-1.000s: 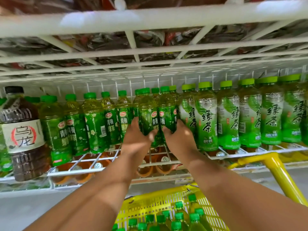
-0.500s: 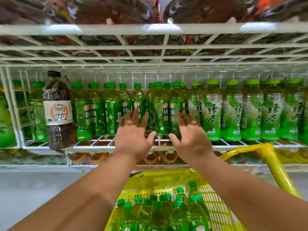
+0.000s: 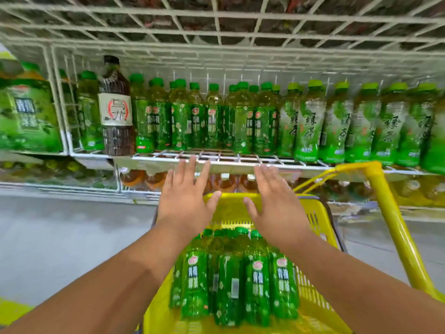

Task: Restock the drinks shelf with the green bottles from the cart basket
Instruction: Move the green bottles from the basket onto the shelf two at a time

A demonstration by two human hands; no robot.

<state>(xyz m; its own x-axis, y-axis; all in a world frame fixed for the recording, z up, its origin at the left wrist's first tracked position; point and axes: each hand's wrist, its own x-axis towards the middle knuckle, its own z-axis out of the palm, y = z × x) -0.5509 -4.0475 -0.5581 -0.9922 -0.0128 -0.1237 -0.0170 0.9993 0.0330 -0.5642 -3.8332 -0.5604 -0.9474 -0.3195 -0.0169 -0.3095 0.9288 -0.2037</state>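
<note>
Both my arms reach forward, bare to the elbow, palms down. My left hand (image 3: 185,201) is spread wide and holds nothing, its fingertips (image 3: 192,162) level with the front edge of the drinks shelf (image 3: 228,162), the thumb angled inward over the far rim of the basket. My right hand (image 3: 277,206) is spread just as wide and is just as empty, its fingers pointing at the same shelf edge, its thumb turned toward the left one. The two hands are near each other but apart, neither touching a bottle.

Beneath my wrists sits the yellow cart basket (image 3: 310,292), with slotted plastic walls. In it stands a tight cluster of green bottles (image 3: 231,280), green caps up, labels facing me, pressed against one another. The yellow cart handle (image 3: 395,227) rises on the right of the basket.

The white wire shelf ahead is packed. In front of my hands stand shelved green bottles (image 3: 209,121) of the same label, set back from the front edge, so a strip of bare wire shows. To their right stands a row of lighter green tea bottles (image 3: 310,121). To the left a tall dark tea bottle (image 3: 115,109) with a pale label stands among the green ones. The picture is blurred, so small print is unreadable.
</note>
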